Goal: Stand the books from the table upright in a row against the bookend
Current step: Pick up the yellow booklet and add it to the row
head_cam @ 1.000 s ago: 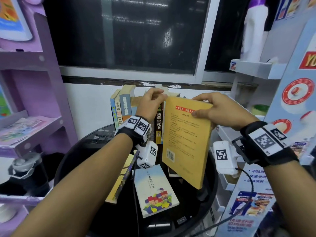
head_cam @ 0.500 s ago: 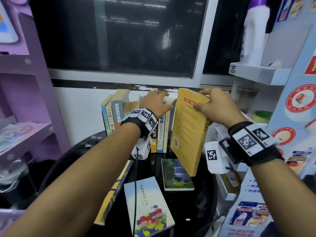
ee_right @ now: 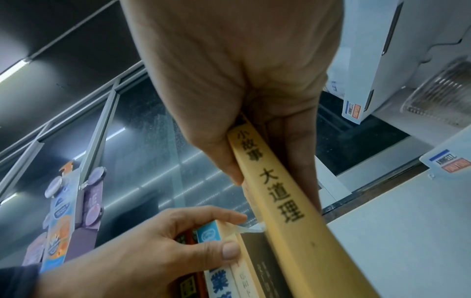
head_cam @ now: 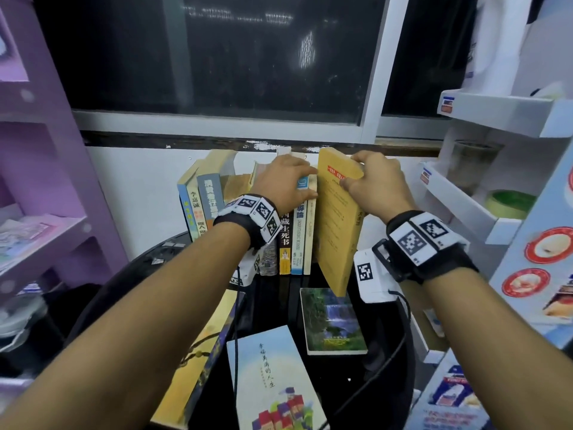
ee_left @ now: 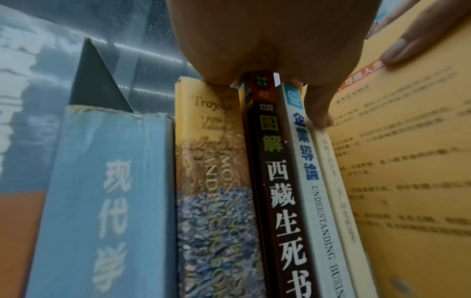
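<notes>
A person's right hand (head_cam: 376,184) holds a yellow book (head_cam: 336,225) by its top end, thumb on the cover and fingers over the spine side, the grip closed on it. The book stands nearly upright at the right end of a row of books (head_cam: 248,218) on a round black counter (head_cam: 381,367), its lower corner above a waterfall-cover book (head_cam: 331,321) lying flat. The left hand (head_cam: 283,181) rests on top of the row, fingers curled over the upper edges of the dark-spined book (ee_left: 277,181) and the white-spined book (ee_left: 313,201), thumb against the thin cream book (ee_right: 246,278) next to the yellow one. Two more books lie flat on the counter nearer the camera: a pale blue book (head_cam: 273,383) and a yellow-and-blue book (head_cam: 198,358) partly under the left forearm. The bookend is not visible.
</notes>
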A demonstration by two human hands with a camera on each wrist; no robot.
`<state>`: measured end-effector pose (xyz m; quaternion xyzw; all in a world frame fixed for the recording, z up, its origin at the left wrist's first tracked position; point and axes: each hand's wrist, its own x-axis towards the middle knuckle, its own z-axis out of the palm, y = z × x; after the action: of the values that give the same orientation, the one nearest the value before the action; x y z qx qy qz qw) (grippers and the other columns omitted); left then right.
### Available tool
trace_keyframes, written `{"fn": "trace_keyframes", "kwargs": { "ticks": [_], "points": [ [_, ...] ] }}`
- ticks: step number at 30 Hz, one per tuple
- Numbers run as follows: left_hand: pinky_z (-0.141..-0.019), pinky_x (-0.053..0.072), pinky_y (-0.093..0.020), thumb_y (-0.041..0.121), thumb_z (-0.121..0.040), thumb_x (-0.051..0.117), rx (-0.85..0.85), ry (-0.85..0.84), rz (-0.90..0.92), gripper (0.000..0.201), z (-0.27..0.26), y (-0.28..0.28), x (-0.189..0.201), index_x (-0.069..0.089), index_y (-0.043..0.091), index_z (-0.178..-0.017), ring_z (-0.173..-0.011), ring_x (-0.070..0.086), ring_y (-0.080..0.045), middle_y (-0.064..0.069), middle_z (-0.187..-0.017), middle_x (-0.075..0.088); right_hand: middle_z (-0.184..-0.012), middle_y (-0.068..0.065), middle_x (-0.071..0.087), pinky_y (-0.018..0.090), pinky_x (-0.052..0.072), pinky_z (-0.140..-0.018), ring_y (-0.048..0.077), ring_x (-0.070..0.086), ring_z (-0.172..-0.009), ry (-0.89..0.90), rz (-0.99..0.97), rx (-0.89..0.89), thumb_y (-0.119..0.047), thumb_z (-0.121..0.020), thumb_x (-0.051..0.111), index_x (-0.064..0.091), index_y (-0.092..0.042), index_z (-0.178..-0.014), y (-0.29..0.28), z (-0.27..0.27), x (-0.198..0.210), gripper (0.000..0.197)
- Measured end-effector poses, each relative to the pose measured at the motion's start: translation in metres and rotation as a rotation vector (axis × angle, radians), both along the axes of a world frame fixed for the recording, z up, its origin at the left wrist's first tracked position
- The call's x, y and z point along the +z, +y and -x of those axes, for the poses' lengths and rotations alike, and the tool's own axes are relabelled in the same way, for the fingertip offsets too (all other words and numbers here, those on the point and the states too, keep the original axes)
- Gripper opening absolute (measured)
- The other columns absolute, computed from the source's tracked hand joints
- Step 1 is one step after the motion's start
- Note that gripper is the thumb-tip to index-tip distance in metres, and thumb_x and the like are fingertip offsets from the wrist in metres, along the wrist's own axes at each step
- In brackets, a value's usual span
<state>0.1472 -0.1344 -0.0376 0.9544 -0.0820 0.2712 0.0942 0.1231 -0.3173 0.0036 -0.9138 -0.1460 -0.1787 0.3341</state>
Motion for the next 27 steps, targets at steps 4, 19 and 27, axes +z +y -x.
{"fn": "trace_keyframes", "kwargs": {
  "ticks": [4,19,27],
  "points": [
    [-0.110,0.031,-0.042,0.047,-0.084,0.063,-0.050,-0.044,-0.012,0.049,-0.001,0.005,-0.001,0.056,0.031,-0.130,-0.129,0.042,-0.020,0.002,-0.135,0.055,-0.122,0.010,0.062,0.044,0.057,-0.083,0.031,0.061,-0.104,-0.013,-0.028,-0.002,-0.026,-0.090,0.066,0.056,-0.017,-0.129,0.009,-0.011,-0.006,0.040],
    [-0.099,0.032,-0.035,0.051,-0.084,0.061,-0.085,-0.086,0.005,0.033,-0.001,0.014,-0.004,0.063,0.036,-0.113,-0.121,0.042,-0.016,0.009,-0.127,0.059,-0.114,0.011,0.066,0.035,0.048,-0.081,0.031,0.061,-0.101,-0.031,-0.029,0.037,-0.028,-0.093,0.062,0.061,-0.017,-0.123,0.035,-0.046,-0.025,0.032],
    [-0.098,0.032,-0.035,0.052,-0.084,0.061,-0.094,-0.062,0.024,0.039,0.000,0.015,-0.004,0.061,0.037,-0.120,-0.124,0.041,-0.015,0.010,-0.130,0.056,-0.113,0.012,0.066,0.038,0.051,-0.080,0.031,0.062,-0.099,-0.003,-0.048,0.011,-0.028,-0.091,0.064,0.062,-0.017,-0.122,0.039,-0.060,-0.028,0.033]
  ]
}}
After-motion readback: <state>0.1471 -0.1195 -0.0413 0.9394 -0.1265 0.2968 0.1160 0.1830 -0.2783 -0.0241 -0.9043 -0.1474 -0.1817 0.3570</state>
